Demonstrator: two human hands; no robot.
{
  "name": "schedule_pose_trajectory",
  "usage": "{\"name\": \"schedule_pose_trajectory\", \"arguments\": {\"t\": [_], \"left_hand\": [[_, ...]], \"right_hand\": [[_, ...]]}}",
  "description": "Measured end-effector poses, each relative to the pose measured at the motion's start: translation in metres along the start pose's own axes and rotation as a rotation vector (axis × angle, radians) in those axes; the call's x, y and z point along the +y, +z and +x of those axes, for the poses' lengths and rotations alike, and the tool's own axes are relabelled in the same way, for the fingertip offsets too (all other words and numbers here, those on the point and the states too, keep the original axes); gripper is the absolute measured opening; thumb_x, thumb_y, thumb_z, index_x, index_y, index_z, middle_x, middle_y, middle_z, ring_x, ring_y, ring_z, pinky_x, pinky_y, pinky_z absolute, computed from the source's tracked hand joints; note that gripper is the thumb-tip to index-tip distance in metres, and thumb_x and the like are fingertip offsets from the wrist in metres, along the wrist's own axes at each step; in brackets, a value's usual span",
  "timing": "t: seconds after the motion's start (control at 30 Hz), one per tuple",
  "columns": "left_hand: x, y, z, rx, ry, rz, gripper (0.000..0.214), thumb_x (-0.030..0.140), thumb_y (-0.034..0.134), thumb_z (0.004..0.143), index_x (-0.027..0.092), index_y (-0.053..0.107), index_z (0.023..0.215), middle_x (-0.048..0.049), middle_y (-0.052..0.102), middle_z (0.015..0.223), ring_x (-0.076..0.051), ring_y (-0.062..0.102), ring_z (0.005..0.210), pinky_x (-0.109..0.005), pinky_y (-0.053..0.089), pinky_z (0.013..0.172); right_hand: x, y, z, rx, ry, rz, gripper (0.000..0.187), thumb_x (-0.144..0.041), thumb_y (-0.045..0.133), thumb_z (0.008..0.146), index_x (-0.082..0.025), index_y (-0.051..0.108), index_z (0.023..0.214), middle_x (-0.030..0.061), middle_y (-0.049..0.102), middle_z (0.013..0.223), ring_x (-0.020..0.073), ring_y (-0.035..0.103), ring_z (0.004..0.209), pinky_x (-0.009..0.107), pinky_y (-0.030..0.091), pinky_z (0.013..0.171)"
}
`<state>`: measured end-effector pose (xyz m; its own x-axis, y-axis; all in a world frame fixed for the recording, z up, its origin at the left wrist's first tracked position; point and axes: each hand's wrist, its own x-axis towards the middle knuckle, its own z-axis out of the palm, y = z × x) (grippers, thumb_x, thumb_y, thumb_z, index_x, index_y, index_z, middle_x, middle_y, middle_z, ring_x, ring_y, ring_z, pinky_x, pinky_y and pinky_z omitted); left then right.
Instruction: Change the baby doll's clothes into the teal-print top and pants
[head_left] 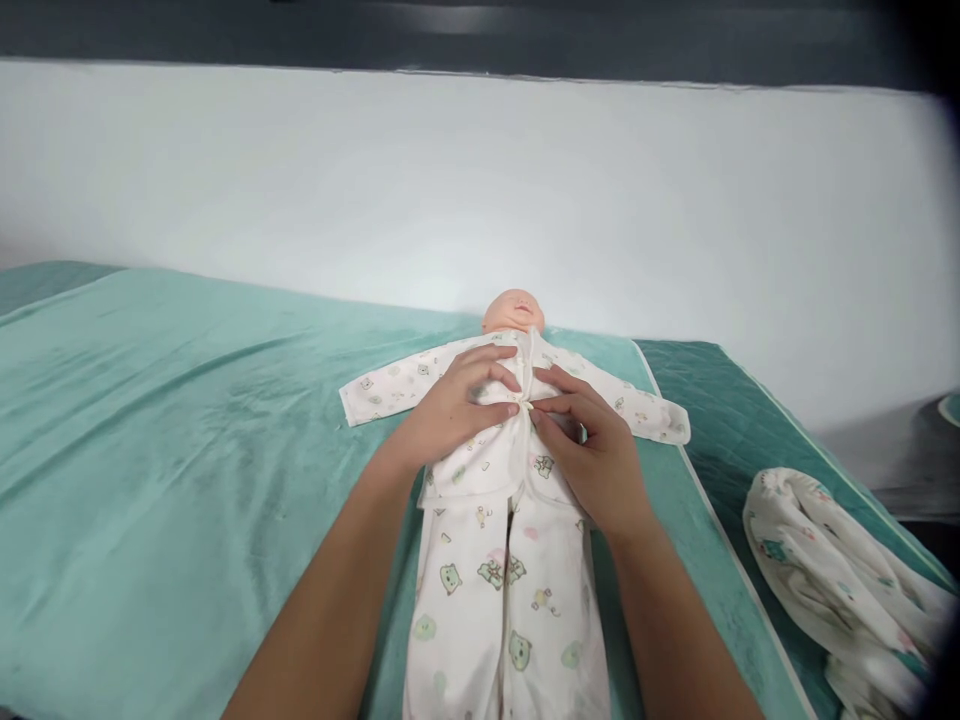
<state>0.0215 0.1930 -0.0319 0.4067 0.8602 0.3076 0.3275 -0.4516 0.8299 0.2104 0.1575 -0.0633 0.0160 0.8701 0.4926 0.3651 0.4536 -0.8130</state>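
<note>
A baby doll (514,310) lies on its back in a white baby shirt (457,470) and matching trousers (450,620), printed with small green bears. At the middle of the chest is a small pale tie string (526,406). My left hand (461,395) rests on the shirt to the left of the tie, fingers spread over the fabric. Its thumb tip reaches the tie's left side. My right hand (592,440) comes from the other side, with thumb and index finger pinched together at the string. The fingers hide part of the tie.
Under the doll is a light green bed sheet (187,480), with a darker green quilted cover (690,380) on the right. A bunched white printed cloth (832,560) lies at the right. Behind the bed rises a white wall (300,180).
</note>
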Motion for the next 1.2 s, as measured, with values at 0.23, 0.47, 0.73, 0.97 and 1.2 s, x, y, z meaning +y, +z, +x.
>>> {"name": "schedule_pose_trajectory", "arguments": {"t": [0.23,0.47,0.73,0.97,1.2], "left_hand": [[0.004,0.001,0.0,-0.004,-0.032,0.009,0.01,0.035,0.066,0.086,0.028,0.072,0.087,0.0023,0.046,0.152,-0.026,0.036,0.145,-0.046,0.03,0.12],[0.003,0.001,0.0,0.005,-0.034,0.005,0.015,0.04,0.067,0.085,0.029,0.074,0.093,0.0014,0.045,0.153,-0.027,0.038,0.144,-0.046,0.035,0.118],[0.004,0.003,0.001,0.023,-0.072,-0.02,0.025,0.043,0.056,0.092,0.028,0.075,0.09,0.0002,0.048,0.151,-0.027,0.041,0.142,-0.042,0.044,0.11],[0.006,0.01,0.001,0.071,-0.094,-0.01,0.021,0.039,0.058,0.091,0.026,0.071,0.082,0.0024,0.049,0.149,-0.026,0.045,0.138,-0.04,0.048,0.104],[0.01,0.012,0.004,0.103,-0.121,-0.034,0.021,0.035,0.057,0.091,0.022,0.068,0.077,0.0018,0.052,0.146,-0.025,0.052,0.129,-0.042,0.045,0.107]], "right_hand": [[-0.002,0.003,0.0,0.036,0.006,-0.007,0.011,-0.025,0.061,0.088,-0.025,0.072,0.087,0.0051,0.063,0.131,0.0261,0.058,0.123,0.034,0.052,0.074],[-0.006,0.004,-0.001,0.076,-0.016,-0.039,0.013,-0.027,0.061,0.089,-0.026,0.073,0.088,0.0046,0.063,0.128,0.0241,0.063,0.111,0.034,0.053,0.072],[-0.006,0.003,-0.002,0.036,-0.062,-0.072,0.016,-0.028,0.06,0.09,-0.03,0.075,0.093,0.0034,0.063,0.129,0.0227,0.065,0.098,0.036,0.053,0.066],[-0.005,0.004,-0.002,0.043,-0.062,-0.105,0.013,-0.028,0.061,0.09,-0.028,0.074,0.09,0.0038,0.064,0.126,0.0195,0.064,0.087,0.034,0.05,0.062],[-0.006,0.003,-0.002,0.042,-0.093,-0.132,0.011,-0.026,0.062,0.09,-0.026,0.073,0.088,0.0031,0.065,0.124,0.0171,0.063,0.08,0.033,0.046,0.059]]}}
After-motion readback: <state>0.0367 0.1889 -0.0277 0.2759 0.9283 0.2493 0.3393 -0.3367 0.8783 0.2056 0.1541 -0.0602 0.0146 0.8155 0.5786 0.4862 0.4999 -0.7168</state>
